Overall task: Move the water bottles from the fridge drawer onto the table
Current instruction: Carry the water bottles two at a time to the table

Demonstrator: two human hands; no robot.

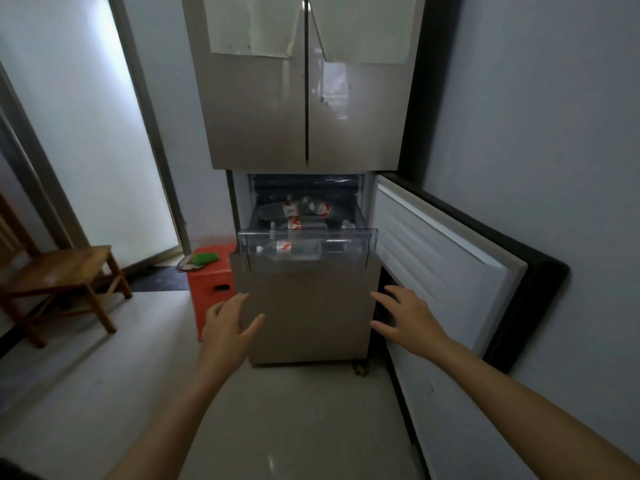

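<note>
A tall beige fridge (304, 109) stands ahead with its lower right door (440, 258) swung open. A clear plastic drawer (360, 245) is pulled out of the lower compartment. Several clear water bottles (292, 211) with red and white labels lie on their sides in it. One bottle (284, 247) shows through the drawer's front wall. My left hand (227, 323) and my right hand (407, 317) reach forward below the drawer, fingers spread, holding nothing. Both are short of the drawer and touch nothing.
A red plastic stool (211, 282) with a green item (204, 258) on it stands left of the fridge. A wooden chair (59, 278) sits at the far left by a frosted glass door (110, 133). A grey wall (554, 150) closes the right side.
</note>
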